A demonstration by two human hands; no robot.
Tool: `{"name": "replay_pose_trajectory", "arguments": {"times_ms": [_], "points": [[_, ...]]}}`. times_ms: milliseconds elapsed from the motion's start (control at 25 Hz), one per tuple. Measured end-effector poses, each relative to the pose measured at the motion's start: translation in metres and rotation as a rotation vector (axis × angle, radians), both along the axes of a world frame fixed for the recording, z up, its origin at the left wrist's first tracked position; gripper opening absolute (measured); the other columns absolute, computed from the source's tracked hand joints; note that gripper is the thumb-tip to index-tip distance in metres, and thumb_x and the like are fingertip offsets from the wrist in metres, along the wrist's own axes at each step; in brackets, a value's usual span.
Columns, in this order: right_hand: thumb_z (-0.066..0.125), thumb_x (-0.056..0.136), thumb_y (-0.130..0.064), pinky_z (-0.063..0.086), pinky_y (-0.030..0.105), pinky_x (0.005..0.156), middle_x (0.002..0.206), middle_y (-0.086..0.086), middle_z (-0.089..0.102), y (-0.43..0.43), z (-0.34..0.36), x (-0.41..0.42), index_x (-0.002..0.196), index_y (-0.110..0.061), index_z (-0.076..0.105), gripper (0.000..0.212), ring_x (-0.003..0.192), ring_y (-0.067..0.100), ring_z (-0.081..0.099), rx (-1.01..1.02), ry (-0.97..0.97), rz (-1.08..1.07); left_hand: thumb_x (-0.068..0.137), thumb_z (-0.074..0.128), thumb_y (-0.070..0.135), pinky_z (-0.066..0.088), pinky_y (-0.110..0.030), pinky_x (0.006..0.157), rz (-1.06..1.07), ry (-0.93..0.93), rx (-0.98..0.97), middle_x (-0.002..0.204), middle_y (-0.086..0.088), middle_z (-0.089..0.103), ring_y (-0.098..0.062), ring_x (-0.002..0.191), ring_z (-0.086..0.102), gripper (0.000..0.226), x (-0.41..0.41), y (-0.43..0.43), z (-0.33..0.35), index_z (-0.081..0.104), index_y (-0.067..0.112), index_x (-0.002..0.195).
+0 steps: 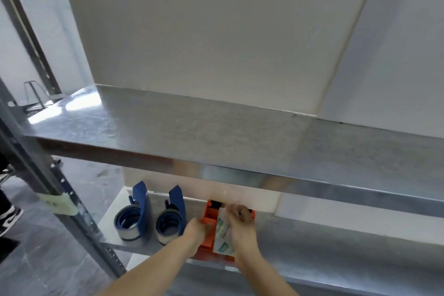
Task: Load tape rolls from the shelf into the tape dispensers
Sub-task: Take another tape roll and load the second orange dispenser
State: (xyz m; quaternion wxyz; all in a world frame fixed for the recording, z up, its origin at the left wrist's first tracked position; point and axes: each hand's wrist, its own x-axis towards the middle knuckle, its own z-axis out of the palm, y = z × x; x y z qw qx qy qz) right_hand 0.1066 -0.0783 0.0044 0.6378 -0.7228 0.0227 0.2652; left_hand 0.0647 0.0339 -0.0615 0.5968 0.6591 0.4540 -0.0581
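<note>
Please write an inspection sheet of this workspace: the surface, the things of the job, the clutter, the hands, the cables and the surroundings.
Surface: lower metal shelf, under a bare upper metal shelf.
Job's things: two blue handheld tape dispensers, each holding a clear tape roll, standing side by side; orange plastic tape dispenser to their right, with a white and green printed tape roll at it.
Clutter: pale tape scrap stuck on the grey upright post.
Hands: left hand on the orange dispenser; right hand on the printed roll, fingers blurred.
Cables: nothing seen.
Surroundings: white wall panels; grey floor; black and white shoes at left.
</note>
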Motion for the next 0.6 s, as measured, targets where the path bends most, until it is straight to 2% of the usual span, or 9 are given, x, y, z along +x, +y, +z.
{"name": "replay_pose_trajectory", "arguments": {"times_ms": [80,120,280,360,440,600], "points": [[0.052,0.096,-0.032,0.045,0.026,0.055,0.085,0.006,0.068,0.002,0.004,-0.006,0.096,-0.02,0.059,0.014,0.071,0.017,0.064,-0.028,0.003,-0.021,0.096,0.047,0.023,0.059,-0.036,0.07,0.013,-0.068,-0.004,0.087,-0.005,0.073,-0.025,0.082,0.07,0.023,-0.006,-0.001,0.007,0.068,0.012,0.101],[0.052,0.096,-0.03,0.046,0.027,0.058,0.087,0.006,0.069,0.002,0.004,-0.009,0.097,-0.019,0.06,0.014,0.074,0.018,0.065,-0.019,-0.002,-0.042,0.099,0.044,0.022,0.057,-0.032,0.068,0.037,-0.099,0.006,0.085,0.0,0.07,-0.021,0.08,0.068,0.021,-0.012,-0.003,0.017,0.064,0.016,0.1],[0.054,0.095,-0.027,0.054,0.038,0.077,0.1,0.008,0.07,0.0,0.005,-0.025,0.105,-0.019,0.061,0.015,0.088,0.023,0.067,0.08,-0.046,-0.162,0.102,0.041,0.027,0.053,-0.029,0.073,0.004,-0.191,0.043,0.1,0.0,0.066,-0.018,0.091,0.066,0.02,-0.04,-0.001,0.033,0.053,0.016,0.112],[0.055,0.095,-0.029,0.053,0.036,0.073,0.101,0.005,0.069,0.006,0.002,-0.034,0.108,-0.02,0.059,0.016,0.089,0.02,0.066,0.114,-0.028,-0.18,0.102,0.039,0.027,0.051,-0.028,0.075,0.006,-0.244,0.006,0.103,-0.002,0.067,-0.016,0.094,0.065,0.017,-0.044,-0.002,0.037,0.052,0.018,0.109],[0.056,0.095,-0.029,0.054,0.039,0.076,0.097,0.005,0.068,0.021,-0.001,-0.042,0.111,-0.016,0.059,0.021,0.088,0.022,0.066,0.094,-0.004,-0.196,0.103,0.038,0.028,0.05,-0.026,0.076,0.01,-0.322,-0.078,0.106,-0.005,0.066,-0.016,0.095,0.064,0.017,-0.047,-0.005,0.051,0.053,0.02,0.105],[0.056,0.095,-0.025,0.052,0.036,0.073,0.097,0.007,0.07,0.042,0.002,-0.045,0.108,-0.014,0.062,0.018,0.088,0.024,0.066,0.158,0.033,-0.122,0.099,0.042,0.045,0.047,-0.024,0.088,-0.044,-0.442,-0.147,0.11,0.009,0.063,-0.01,0.105,0.06,0.022,-0.048,-0.005,0.067,0.05,0.035,0.117]]}}
